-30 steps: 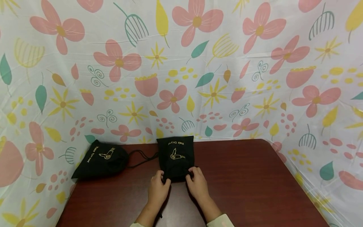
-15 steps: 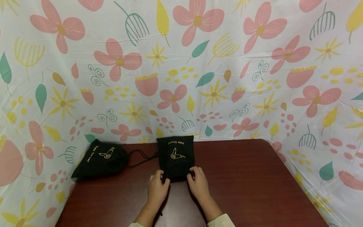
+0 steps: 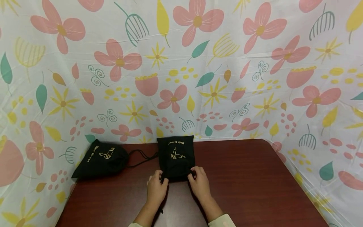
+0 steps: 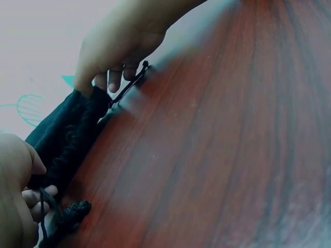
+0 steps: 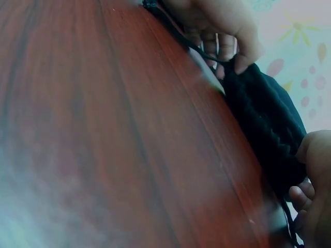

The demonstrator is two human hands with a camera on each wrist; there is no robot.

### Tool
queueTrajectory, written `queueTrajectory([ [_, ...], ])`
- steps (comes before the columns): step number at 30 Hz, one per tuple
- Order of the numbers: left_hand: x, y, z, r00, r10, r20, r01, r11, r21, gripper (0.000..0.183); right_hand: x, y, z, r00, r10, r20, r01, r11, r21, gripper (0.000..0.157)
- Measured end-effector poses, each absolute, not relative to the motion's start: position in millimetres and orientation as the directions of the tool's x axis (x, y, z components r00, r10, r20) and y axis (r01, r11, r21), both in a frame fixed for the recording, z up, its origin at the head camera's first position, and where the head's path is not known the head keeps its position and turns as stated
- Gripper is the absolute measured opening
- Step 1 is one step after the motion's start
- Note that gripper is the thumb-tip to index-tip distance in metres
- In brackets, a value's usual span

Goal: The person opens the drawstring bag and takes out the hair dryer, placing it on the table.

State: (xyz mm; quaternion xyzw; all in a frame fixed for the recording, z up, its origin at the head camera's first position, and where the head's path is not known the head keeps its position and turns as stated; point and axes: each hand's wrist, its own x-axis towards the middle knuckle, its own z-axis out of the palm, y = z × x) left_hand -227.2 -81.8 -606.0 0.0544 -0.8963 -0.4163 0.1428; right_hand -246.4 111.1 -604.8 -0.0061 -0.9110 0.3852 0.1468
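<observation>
A person's left hand [image 3: 156,188] and right hand [image 3: 200,185] have edged slightly farther apart at the gathered end of the black bag [image 3: 177,162] between them.

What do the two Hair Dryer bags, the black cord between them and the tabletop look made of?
Middle bag: soft black fabric, matte; puckered folds, little shine.
Left bag: seemingly the same; dull surface, slumped shape.
Black cord: probably textile, weave too small to tell; it bends loosely.
Tabletop: wood or wood-look laminate, semi-gloss; streaky reddish-brown grain, pale reflections.

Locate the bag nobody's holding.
In the head view, the unheld bag lies at the back left of the table, by the floral cloth, left of the held bag.
</observation>
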Motion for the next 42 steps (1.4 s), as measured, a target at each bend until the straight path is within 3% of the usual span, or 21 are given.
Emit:
queueTrajectory([
  [27,-225.7,-85.9,-603.5,-0.948,-0.241,0.209,0.016,0.618,0.786,0.025,-246.1,117.8,-600.5,-0.952,0.118,0.283,-0.112,0.726,-0.679,0.022],
  [42,-228.3,-87.6,-608.1,-0.936,-0.184,0.300,0.079,0.720,0.689,0.027,-247.5,118.9,-603.7,-0.953,0.062,0.296,-0.150,0.752,-0.642,0.026],
])
